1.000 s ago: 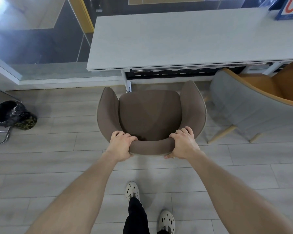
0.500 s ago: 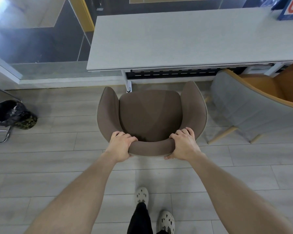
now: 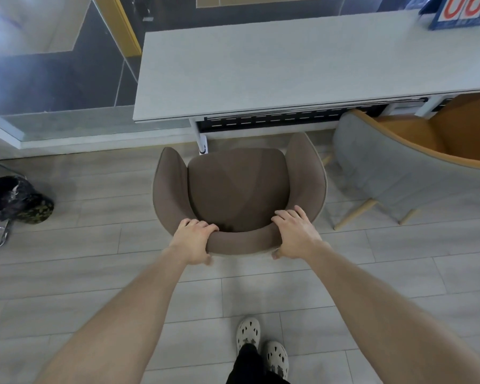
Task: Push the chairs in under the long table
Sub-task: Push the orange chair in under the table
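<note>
A brown upholstered armchair [image 3: 237, 187] faces the long pale grey table [image 3: 288, 65], its front edge just short of the table's near rim and beside the white table leg [image 3: 202, 141]. My left hand [image 3: 193, 241] and my right hand [image 3: 295, 235] both grip the top of its backrest, fingers curled over the rim. A second chair, grey outside and orange inside [image 3: 416, 162], stands to the right, partly tucked under the table.
A black bag with a camouflage item [image 3: 14, 200] rests on a metal-framed stand at the left. A glass partition [image 3: 53, 65] runs along the far left. A blue sign with red numbers [image 3: 463, 12] stands on the table's far right. My feet in pale clogs [image 3: 261, 345] are on wood-look flooring.
The brown chair has stayed almost where it was relative to the table. My feet have stepped forward behind it. Both hands keep their hold on the backrest.
</note>
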Available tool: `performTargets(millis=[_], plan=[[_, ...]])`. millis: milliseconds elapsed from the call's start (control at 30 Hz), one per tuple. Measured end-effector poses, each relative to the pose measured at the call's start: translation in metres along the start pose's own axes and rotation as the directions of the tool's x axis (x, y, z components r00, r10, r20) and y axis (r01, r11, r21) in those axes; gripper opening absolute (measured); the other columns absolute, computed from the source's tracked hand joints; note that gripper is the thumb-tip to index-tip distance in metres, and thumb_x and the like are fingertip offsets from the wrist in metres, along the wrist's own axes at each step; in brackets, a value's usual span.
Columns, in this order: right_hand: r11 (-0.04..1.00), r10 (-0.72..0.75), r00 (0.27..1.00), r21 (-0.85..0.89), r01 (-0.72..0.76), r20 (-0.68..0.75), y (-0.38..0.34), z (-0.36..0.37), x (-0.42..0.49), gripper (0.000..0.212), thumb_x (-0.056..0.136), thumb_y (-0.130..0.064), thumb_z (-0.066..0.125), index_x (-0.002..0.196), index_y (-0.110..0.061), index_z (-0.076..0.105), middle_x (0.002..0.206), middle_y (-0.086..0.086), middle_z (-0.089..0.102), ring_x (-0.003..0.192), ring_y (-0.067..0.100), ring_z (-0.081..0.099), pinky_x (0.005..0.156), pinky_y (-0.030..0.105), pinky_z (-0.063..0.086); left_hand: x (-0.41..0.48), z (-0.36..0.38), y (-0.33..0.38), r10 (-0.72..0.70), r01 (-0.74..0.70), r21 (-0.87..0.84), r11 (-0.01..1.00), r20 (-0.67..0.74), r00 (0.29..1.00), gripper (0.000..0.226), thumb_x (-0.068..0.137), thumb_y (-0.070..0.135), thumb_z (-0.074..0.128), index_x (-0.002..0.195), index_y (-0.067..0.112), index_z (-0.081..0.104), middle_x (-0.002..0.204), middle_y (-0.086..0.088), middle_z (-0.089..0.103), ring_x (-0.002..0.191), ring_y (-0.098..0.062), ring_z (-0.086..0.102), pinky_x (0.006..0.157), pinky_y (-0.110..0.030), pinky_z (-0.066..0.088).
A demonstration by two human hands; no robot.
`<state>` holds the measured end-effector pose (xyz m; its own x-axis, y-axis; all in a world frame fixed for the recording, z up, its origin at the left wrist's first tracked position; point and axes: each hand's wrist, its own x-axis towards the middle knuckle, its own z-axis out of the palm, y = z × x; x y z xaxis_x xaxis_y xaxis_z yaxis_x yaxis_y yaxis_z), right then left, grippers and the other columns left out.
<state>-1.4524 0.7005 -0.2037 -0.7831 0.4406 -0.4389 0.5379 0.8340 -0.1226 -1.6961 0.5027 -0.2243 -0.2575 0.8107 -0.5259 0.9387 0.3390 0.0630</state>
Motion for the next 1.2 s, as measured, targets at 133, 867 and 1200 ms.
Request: performTargets(millis=[133,867,1200], plan=[[0.998,0.003,0.999,0.068,0.000,-0.049,0.014,-0.011,-0.033,0.093,0.085,-0.052,0.078,0.162,-0.019,0.038,0.173,0.004,0.030,0.161,0.024,0.021,0.133,0.049,0.011,-0.003,-0.044,0.027,-0.032,0.045,-0.061,0.997,0.194,0.980,0.106,0.065,0.072,0.086,0.153,0.028,0.048,0.140,0.002,0.059,0.133,-0.026,0.055,0.115,-0.046,0.042],[0.895,0.394,0.918,0.244,-0.373,-0.044,0.510,-0.059,-0.207,0.071,0.088,-0.047,0.080,0.145,-0.014,0.054,0.145,0.004,0.055,0.139,0.028,0.048,0.112,0.048,0.047,0.198,-0.207,0.492,0.150,-0.152,-0.122,0.981,-0.025,0.988,0.067,0.094,0.051,0.075,0.152,0.025,0.051,0.149,0.000,0.058,0.135,-0.024,0.057,0.110,-0.045,0.050],[0.933,0.342,0.932,0.165,-0.320,-0.123,0.651,-0.078,-0.171,0.107,0.078,-0.050,0.091,0.163,-0.017,0.035,0.172,0.005,0.032,0.163,0.026,0.019,0.133,0.047,0.019,0.293,-0.219,0.600,0.197,-0.205,-0.025,0.979,-0.184,0.963,0.087,0.085,0.059,0.078,0.158,0.027,0.044,0.160,-0.001,0.045,0.148,-0.026,0.042,0.122,-0.046,0.038]])
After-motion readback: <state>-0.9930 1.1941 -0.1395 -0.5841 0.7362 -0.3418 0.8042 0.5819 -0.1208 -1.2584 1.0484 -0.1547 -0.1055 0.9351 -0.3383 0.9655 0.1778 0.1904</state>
